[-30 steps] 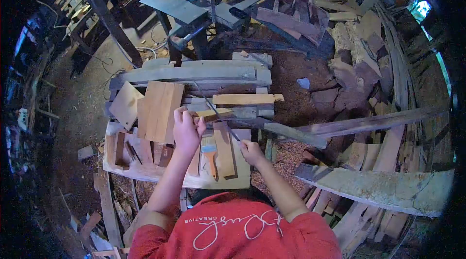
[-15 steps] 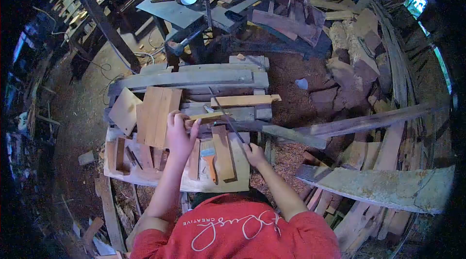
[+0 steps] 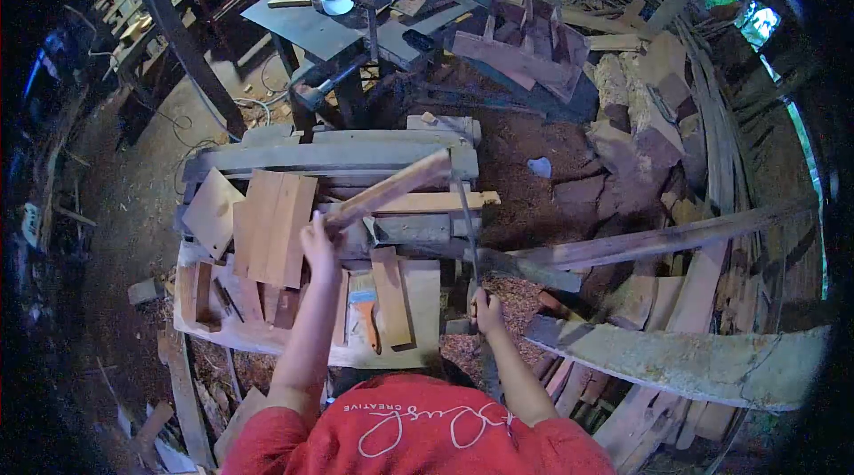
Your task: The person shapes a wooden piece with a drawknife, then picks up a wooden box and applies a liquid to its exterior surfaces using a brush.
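My left hand (image 3: pixel 318 245) is closed around the lower end of a wooden strip (image 3: pixel 391 189), which slants up to the right over the bench. In my right hand (image 3: pixel 486 310) is a long, thin dark bar-shaped tool (image 3: pixel 469 221), held by its lower end and pointing away from me. Its upper part passes close by the strip's far end. Just left of my left hand lies a panel of joined boards (image 3: pixel 277 226). A paintbrush with an orange handle (image 3: pixel 368 324) and a short board (image 3: pixel 391 297) lie on the pale board nearest me.
Another wooden strip (image 3: pixel 436 202) lies across the bench planks (image 3: pixel 329 148). A square wooden piece (image 3: pixel 213 213) is at the left. Behind stands a metal-topped table (image 3: pixel 307 17) with a white bowl (image 3: pixel 337 1). Long beams (image 3: pixel 667 235) and a rough slab (image 3: pixel 676 364) reach in from the right.
The strip in my left hand has swung up, its far end now higher and farther right. My right hand has moved right and nearer me, and the dark tool stands more upright.
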`<state>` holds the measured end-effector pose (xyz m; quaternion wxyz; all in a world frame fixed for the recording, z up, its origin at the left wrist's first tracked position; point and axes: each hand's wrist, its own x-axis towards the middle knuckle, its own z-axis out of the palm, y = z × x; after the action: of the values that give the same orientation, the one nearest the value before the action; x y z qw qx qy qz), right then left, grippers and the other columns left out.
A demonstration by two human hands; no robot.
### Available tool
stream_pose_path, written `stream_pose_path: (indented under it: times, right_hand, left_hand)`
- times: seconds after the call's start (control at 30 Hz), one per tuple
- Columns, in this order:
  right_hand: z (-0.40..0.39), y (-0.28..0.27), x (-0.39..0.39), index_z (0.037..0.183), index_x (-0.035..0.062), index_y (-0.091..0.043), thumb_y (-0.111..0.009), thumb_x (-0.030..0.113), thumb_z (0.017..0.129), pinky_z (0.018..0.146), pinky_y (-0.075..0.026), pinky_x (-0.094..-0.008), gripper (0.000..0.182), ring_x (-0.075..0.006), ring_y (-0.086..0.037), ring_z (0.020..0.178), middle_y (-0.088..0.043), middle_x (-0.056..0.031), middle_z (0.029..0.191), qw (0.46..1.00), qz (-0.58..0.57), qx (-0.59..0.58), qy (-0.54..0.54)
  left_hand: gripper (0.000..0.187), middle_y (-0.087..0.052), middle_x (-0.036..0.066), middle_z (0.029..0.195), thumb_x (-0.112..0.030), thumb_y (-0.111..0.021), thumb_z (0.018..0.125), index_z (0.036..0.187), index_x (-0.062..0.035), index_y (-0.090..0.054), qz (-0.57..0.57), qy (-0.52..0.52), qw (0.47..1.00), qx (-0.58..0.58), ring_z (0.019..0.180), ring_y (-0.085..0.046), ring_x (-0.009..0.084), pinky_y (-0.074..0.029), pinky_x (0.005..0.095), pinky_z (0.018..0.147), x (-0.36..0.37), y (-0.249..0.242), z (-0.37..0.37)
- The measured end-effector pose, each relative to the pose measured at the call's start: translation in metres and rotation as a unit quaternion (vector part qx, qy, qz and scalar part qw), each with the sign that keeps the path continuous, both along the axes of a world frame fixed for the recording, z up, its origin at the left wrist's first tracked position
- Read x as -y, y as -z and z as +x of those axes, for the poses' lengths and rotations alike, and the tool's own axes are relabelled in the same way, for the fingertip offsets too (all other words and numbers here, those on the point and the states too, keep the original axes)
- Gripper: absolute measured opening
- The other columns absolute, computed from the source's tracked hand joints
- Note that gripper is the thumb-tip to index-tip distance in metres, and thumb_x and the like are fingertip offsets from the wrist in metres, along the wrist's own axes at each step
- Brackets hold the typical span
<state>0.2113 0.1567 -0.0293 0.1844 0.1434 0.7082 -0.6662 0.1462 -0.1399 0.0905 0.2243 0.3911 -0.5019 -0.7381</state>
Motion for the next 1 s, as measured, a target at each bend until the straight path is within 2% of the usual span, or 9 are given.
stream_pose_path:
  times: [0.07, 0.3, 0.47, 0.57, 0.63, 0.73, 0.83, 0.87, 1.0]
  right_hand:
    - [0.001, -0.016, -0.004, 0.062, 0.0048, -0.043, -0.04, 0.036, 0.081, 0.034, -0.033, -0.0223, 0.036, -0.0089, -0.04, 0.037, -0.04, -0.0005, 0.047, 0.999, 0.023, 0.014, 0.026]
    - [-0.006, -0.027, -0.011, 0.066, 0.0033, -0.044, -0.04, 0.035, 0.081, 0.035, -0.036, -0.0229, 0.036, -0.01, -0.042, 0.037, -0.042, -0.0016, 0.048, 0.996, 0.065, 0.031, 0.043]
    - [-0.02, -0.009, -0.012, 0.066, 0.003, -0.044, -0.042, 0.035, 0.08, 0.035, -0.036, -0.0229, 0.035, -0.0103, -0.042, 0.037, -0.043, -0.002, 0.05, 0.995, 0.101, 0.019, 0.012]
    - [-0.038, 0.008, -0.006, 0.066, 0.0027, -0.044, -0.043, 0.034, 0.08, 0.036, -0.036, -0.0238, 0.035, -0.0108, -0.043, 0.038, -0.044, -0.0021, 0.049, 0.982, 0.178, -0.056, 0.001]
    - [-0.057, -0.009, 0.009, 0.066, 0.0016, -0.045, -0.045, 0.033, 0.079, 0.045, -0.038, -0.0295, 0.034, -0.014, -0.046, 0.046, -0.043, -0.0036, 0.051, 0.96, 0.245, -0.133, -0.001]
    - [-0.088, 0.004, 0.023, 0.071, 0.0001, -0.047, -0.048, 0.036, 0.077, 0.057, -0.037, -0.0331, 0.036, -0.0244, -0.048, 0.059, -0.051, -0.0132, 0.064, 0.956, 0.265, -0.115, 0.038]
    - [-0.113, -0.012, 0.04, 0.076, 0.0021, -0.05, -0.049, 0.037, 0.075, 0.061, -0.039, -0.0351, 0.035, -0.0274, -0.051, 0.066, -0.054, -0.0146, 0.071, 0.931, 0.345, -0.114, 0.026]
    - [-0.123, -0.012, 0.044, 0.082, 0.0031, -0.051, -0.049, 0.037, 0.074, 0.066, -0.039, -0.0382, 0.035, -0.0312, -0.052, 0.074, -0.055, -0.0162, 0.077, 0.916, 0.399, -0.042, 0.007]
    - [-0.15, 0.007, 0.052, 0.079, -0.0011, -0.051, -0.054, 0.031, 0.071, 0.066, -0.04, -0.0403, 0.033, -0.0352, -0.051, 0.077, -0.055, -0.0199, 0.078, 0.886, 0.445, -0.131, -0.008]
  left_hand:
    - [0.036, -0.049, 0.007, 0.064, -0.036, -0.038, 0.081, 0.088, -0.0021, -0.045, 0.165, 0.155, 0.97, -0.088, 0.048, -0.047, 0.014, -0.038, 0.0218, 0.039, 0.002, 0.057, -0.007]
    - [0.036, -0.047, 0.011, 0.073, -0.036, -0.036, 0.081, 0.087, -0.0027, -0.048, 0.458, -0.002, 0.887, 0.059, 0.058, -0.048, 0.0176, -0.05, 0.0261, 0.051, -0.052, 0.111, -0.027]
    - [0.046, -0.044, 0.012, 0.087, -0.044, -0.026, 0.08, 0.096, -0.0051, -0.045, 0.445, 0.015, 0.888, 0.116, 0.069, -0.046, 0.0232, -0.048, 0.0352, 0.06, -0.064, 0.133, -0.01]
    - [0.045, -0.043, 0.009, 0.095, -0.048, -0.027, 0.08, 0.106, -0.0128, -0.039, 0.42, 0.177, 0.884, 0.11, 0.079, -0.047, 0.0296, -0.038, 0.0448, 0.073, -0.067, 0.128, 0.005]
    - [0.047, -0.043, 0.009, 0.095, -0.049, -0.028, 0.079, 0.107, -0.0123, -0.038, 0.397, 0.229, 0.879, 0.131, 0.081, -0.048, 0.0298, -0.039, 0.043, 0.072, -0.066, 0.117, 0.015]
    - [0.052, -0.047, 0.008, 0.096, -0.05, -0.034, 0.078, 0.112, -0.0109, -0.034, 0.373, 0.278, 0.871, 0.156, 0.085, -0.05, 0.0276, -0.039, 0.0382, 0.073, -0.056, 0.113, 0.033]
    - [0.049, -0.048, 0.009, 0.104, -0.044, -0.034, 0.08, 0.114, -0.0097, -0.031, 0.328, 0.363, 0.857, 0.164, 0.088, -0.051, 0.0223, -0.04, 0.0347, 0.072, -0.043, 0.087, 0.056]
    - [0.049, -0.048, 0.009, 0.104, -0.044, -0.034, 0.08, 0.114, -0.0097, -0.031, 0.329, 0.351, 0.862, 0.161, 0.088, -0.051, 0.0223, -0.04, 0.0347, 0.072, -0.038, 0.092, 0.065]
    - [0.049, -0.048, 0.008, 0.102, -0.044, -0.036, 0.079, 0.111, -0.0075, -0.033, 0.353, 0.312, 0.869, 0.153, 0.087, -0.052, 0.0207, -0.04, 0.0316, 0.071, -0.015, 0.114, 0.127]
